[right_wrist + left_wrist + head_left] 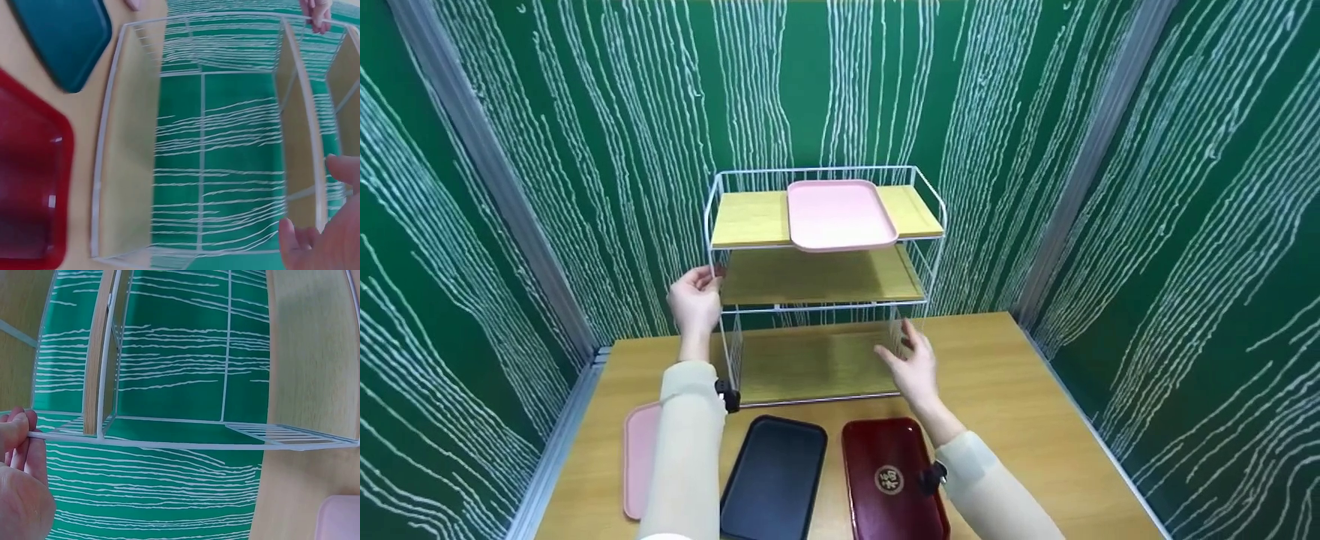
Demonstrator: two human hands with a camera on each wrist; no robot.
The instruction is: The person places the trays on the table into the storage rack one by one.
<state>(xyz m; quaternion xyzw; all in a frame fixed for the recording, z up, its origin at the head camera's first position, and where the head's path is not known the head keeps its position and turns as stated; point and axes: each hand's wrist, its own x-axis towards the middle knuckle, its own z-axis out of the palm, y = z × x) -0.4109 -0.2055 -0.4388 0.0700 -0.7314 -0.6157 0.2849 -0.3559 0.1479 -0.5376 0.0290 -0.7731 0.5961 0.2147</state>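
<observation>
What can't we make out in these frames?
Top shelf, middle: head view, covered by upper pink tray.
Lower pink tray, right side: head view, behind left sleeve.
Red tray, near end: head view, cut off by bottom edge.
Its emblem: head view, characters too small to read.
Right hand: right wrist view, cut off by right edge.

A wooden desk [1027, 420] carries a white wire rack [817, 308] at twelve o'clock, a pink tray [640, 465] at eight, a black tray [775, 476] at seven and a dark red tray [885, 450] at five. Another pink tray [841, 215] lies on the rack's yellowish top shelf [751, 217] — just right of its middle, toward one o'clock.
</observation>
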